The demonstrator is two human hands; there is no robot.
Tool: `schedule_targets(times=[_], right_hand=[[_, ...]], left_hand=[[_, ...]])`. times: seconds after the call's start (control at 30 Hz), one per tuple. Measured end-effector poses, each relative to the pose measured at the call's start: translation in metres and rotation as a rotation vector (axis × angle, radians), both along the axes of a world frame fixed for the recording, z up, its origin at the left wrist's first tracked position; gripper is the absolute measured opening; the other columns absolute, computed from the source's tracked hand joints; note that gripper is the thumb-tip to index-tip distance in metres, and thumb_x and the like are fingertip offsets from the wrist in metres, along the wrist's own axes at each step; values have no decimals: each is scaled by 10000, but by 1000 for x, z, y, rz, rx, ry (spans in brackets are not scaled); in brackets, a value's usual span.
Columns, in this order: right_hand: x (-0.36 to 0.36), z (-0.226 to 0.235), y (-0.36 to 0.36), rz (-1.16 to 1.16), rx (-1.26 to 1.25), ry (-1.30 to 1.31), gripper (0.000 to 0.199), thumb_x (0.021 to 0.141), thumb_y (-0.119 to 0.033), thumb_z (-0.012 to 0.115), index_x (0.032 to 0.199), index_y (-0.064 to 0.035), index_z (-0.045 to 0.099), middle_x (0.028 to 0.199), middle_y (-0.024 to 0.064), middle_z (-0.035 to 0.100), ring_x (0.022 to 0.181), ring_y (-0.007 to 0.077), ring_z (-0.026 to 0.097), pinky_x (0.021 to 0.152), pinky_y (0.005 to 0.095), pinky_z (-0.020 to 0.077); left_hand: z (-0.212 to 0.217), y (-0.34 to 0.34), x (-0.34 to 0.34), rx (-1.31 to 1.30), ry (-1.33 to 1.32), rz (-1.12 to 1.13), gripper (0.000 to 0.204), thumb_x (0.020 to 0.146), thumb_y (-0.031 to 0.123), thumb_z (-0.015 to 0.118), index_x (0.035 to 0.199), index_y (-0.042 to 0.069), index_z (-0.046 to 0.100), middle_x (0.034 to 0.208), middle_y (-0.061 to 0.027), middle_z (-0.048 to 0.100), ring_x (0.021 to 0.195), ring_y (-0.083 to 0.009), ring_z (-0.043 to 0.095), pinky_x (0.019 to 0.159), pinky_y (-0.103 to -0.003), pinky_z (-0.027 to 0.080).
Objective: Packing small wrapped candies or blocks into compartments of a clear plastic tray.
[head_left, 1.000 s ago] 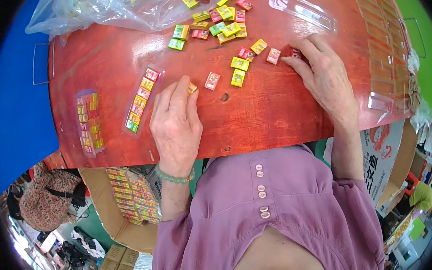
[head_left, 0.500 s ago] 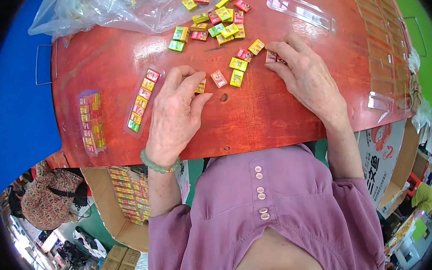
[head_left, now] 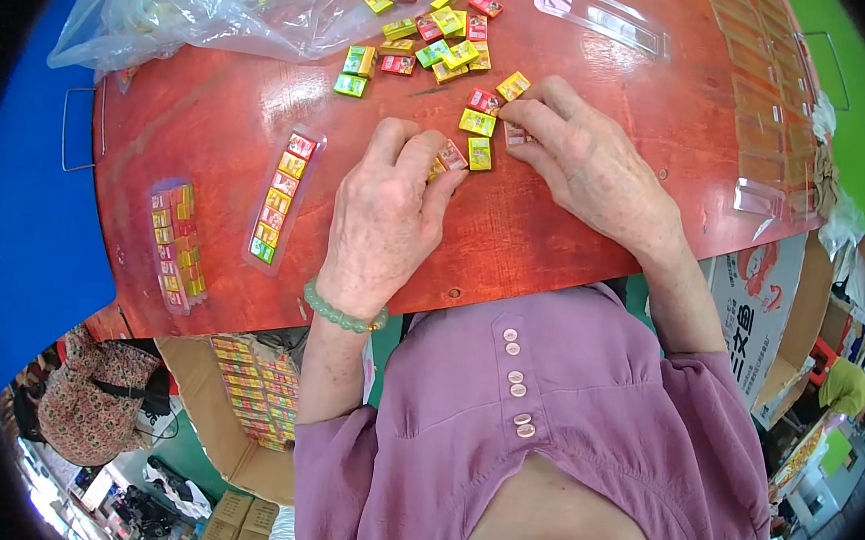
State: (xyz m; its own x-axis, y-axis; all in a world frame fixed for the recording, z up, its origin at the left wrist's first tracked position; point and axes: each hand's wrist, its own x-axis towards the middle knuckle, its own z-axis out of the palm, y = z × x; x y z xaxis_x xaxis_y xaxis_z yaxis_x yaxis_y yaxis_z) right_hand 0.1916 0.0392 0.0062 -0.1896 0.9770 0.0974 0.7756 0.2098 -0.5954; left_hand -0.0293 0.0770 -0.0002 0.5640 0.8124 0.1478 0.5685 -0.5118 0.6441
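My left hand (head_left: 381,221), with a green bead bracelet (head_left: 344,314) at its wrist, is closed on small boxes. A pinkish-red box (head_left: 452,155) shows at its fingertips, beside a partly hidden yellow one (head_left: 435,170). The fingers of my right hand (head_left: 590,166) pinch small red boxes (head_left: 517,133), mostly covered by the hand. Between the hands lie a red box (head_left: 483,101) and yellow boxes (head_left: 478,123), loosely lined up on the table. Left of my left hand, a see-through plastic tray holds a row of mixed-colour boxes (head_left: 279,200).
Several loose boxes (head_left: 448,45) lie at the far middle, near a plastic bag (head_left: 239,21) of more. Packed trays (head_left: 178,247) sit at the left edge. A see-through tray (head_left: 602,19) lies at the back, and more trays (head_left: 764,113) line the right edge. A carton (head_left: 194,384) stands below.
My left hand has moved right and its fingertips have reached the pinkish-red box. My right hand has shifted left with its red boxes, closer to the boxes in the middle.
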Motion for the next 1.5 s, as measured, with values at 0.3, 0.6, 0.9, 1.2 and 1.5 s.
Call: schedule_targets(times=[0.3, 0.6, 0.9, 1.2, 1.5], right_hand=[[-10, -3, 0, 85, 22, -15, 257, 945, -92, 679, 1181, 1, 642, 1119, 153, 579, 990, 354, 660, 843, 429, 556], [-3, -1, 1, 45, -10, 26, 245, 953, -103, 672, 1178, -8, 640, 1101, 155, 570, 964, 366, 658, 826, 446, 552], [-3, -1, 1, 18, 14, 23, 236, 954, -97, 674, 1170, -9, 640, 1073, 159, 573, 943, 366, 657, 810, 450, 548], [9, -3, 17, -8, 69, -112, 235, 958, -99, 671, 1178, -20, 643, 1054, 160, 573, 944, 381, 645, 795, 459, 539], [15, 7, 48, 209, 65, -88, 386, 915, -112, 713, 1286, -50, 627, 1104, 162, 594, 981, 367, 642, 845, 441, 534]], left_hand=[[1, -12, 13, 61, -17, 9, 336, 793, 91, 812, 1043, -2, 606, 1018, -143, 565, 923, -351, 637, 743, -456, 547], [-6, -18, 17, 173, 45, 25, 322, 787, 111, 810, 1032, 29, 618, 1025, -112, 573, 889, -309, 634, 731, -429, 545], [-9, -16, 19, 236, 41, -12, 327, 807, 122, 800, 1094, 53, 659, 1031, -97, 580, 872, -285, 630, 730, -413, 550], [-8, 2, -4, 202, 109, 162, 315, 858, 141, 780, 1134, 55, 653, 1031, -122, 588, 907, -326, 657, 710, -439, 541], [-3, 17, 11, 197, 137, 117, 503, 820, 235, 834, 1266, 88, 656, 1081, -99, 581, 882, -297, 666, 703, -431, 558]])
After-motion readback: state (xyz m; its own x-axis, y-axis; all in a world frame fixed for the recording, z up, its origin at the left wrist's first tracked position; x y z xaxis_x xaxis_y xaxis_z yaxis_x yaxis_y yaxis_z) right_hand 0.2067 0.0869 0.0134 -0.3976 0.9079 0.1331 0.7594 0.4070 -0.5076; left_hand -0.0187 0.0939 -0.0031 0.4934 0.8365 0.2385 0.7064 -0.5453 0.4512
